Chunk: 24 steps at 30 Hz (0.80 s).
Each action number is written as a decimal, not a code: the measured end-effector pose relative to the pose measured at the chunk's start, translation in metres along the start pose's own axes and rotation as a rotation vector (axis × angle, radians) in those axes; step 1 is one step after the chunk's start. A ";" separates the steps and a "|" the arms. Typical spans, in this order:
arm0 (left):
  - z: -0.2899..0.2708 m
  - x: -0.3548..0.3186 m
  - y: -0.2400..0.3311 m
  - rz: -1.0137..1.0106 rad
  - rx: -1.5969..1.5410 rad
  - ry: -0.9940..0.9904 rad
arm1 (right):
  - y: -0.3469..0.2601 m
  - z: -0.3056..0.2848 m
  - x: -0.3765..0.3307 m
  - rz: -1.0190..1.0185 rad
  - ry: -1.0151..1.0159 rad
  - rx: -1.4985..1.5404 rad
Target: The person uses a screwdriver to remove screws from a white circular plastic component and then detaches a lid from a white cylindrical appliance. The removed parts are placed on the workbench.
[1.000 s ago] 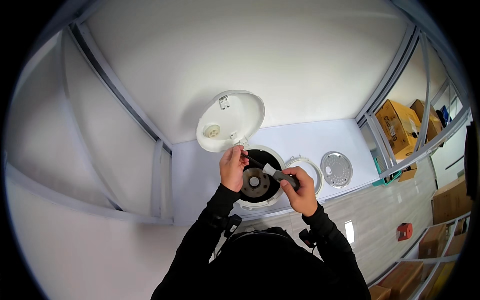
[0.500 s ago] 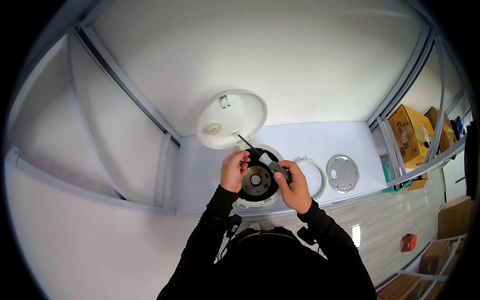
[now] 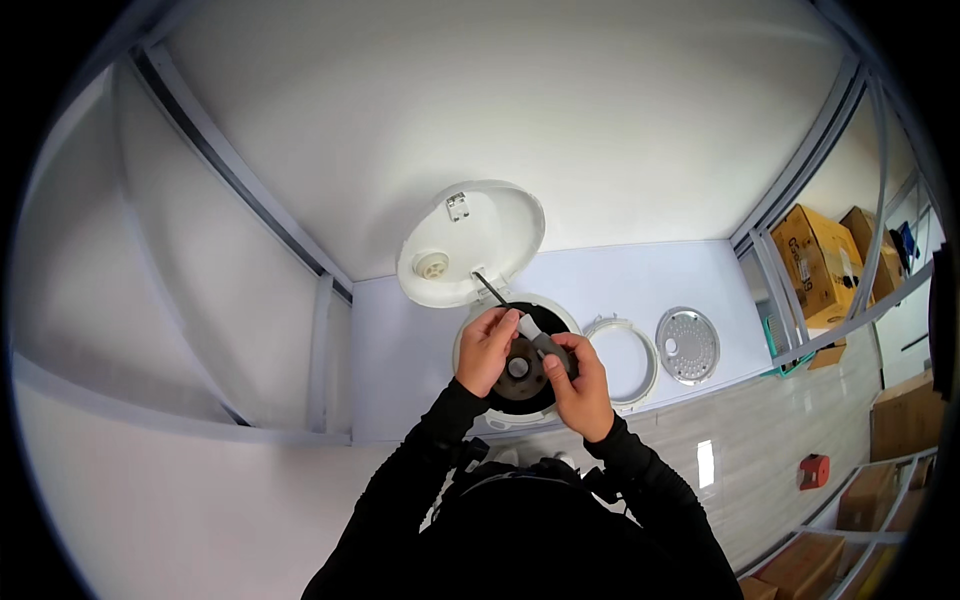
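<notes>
A white rice cooker (image 3: 466,350) stands on the table with its lid (image 3: 495,225) raised. Inside its dark cavity a round heating plate (image 3: 518,388) shows. My right hand (image 3: 582,388) is wrapped round the grey handle of a screwdriver (image 3: 532,328), held above the cavity. The shaft slants up to the left, and its tip is at the lower inner edge of the lid, near the hinge. My left hand (image 3: 487,352) pinches the shaft just ahead of the pale collar. Whether the tip sits in a screw is too small to tell.
Right of the cooker a white ring (image 3: 651,365) and a perforated metal disc (image 3: 700,350) lie on the table (image 3: 600,270). A wall rises behind. Metal frame posts (image 3: 322,350) flank the table. Cardboard boxes (image 3: 818,260) and a red stool (image 3: 815,471) are at the right.
My left hand has moved right and closed its fingers on the screwdriver shaft, where before it was beside it. The right hand stays on the handle, tip still by the lid's lower edge.
</notes>
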<state>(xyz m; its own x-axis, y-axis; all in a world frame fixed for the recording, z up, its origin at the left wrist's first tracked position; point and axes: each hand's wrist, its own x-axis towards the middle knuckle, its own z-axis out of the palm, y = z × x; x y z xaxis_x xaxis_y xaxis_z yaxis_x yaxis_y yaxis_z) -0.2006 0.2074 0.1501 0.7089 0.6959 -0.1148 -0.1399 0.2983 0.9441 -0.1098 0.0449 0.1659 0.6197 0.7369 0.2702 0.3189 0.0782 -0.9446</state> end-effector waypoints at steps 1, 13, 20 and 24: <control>-0.001 0.001 0.000 0.003 0.021 0.009 | 0.000 0.002 0.000 0.006 0.013 0.008; -0.011 0.004 0.005 0.015 0.040 -0.030 | -0.019 0.013 -0.001 0.093 0.073 0.063; -0.013 0.003 0.007 -0.003 0.024 -0.048 | -0.019 0.017 -0.003 0.123 0.092 0.100; -0.015 0.003 0.008 -0.015 0.027 -0.065 | -0.022 0.019 -0.003 0.131 0.110 0.079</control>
<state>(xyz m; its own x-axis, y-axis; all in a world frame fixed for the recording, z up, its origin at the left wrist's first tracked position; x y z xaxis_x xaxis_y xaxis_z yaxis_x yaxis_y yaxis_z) -0.2100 0.2213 0.1530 0.7545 0.6471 -0.1095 -0.1107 0.2899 0.9506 -0.1324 0.0532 0.1828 0.7284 0.6667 0.1581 0.1755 0.0415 -0.9836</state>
